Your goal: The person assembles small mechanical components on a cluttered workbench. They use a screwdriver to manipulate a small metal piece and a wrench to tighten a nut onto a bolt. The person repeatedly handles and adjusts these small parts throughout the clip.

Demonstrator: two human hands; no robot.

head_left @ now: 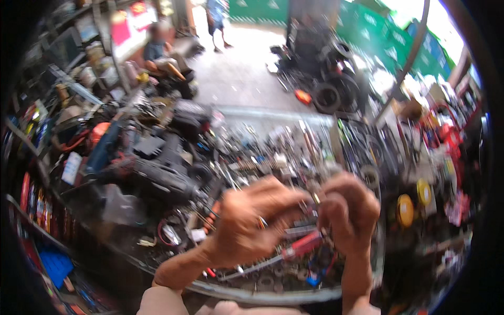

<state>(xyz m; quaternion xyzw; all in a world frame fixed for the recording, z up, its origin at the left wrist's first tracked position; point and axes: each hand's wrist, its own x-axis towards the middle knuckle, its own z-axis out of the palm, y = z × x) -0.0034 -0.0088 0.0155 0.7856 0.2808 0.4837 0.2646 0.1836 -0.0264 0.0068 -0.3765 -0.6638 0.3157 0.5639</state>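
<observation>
A small shiny piece (316, 199) sits between the fingertips of the left grip (251, 212) and right grip (350, 210), over the surface (252, 297). Blur hides its long axis and direction; I cannot tell whether either grip clamps it.

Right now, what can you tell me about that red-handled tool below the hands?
The red-handled tool looks like a screwdriver: a thick, plastic-looking handle and a long, thin, metallic-looking shaft. It lies slantwise among small loose parts, handle to the right, shaft toward the view's lower left. Blur hides exactly which parts touch it.
</observation>
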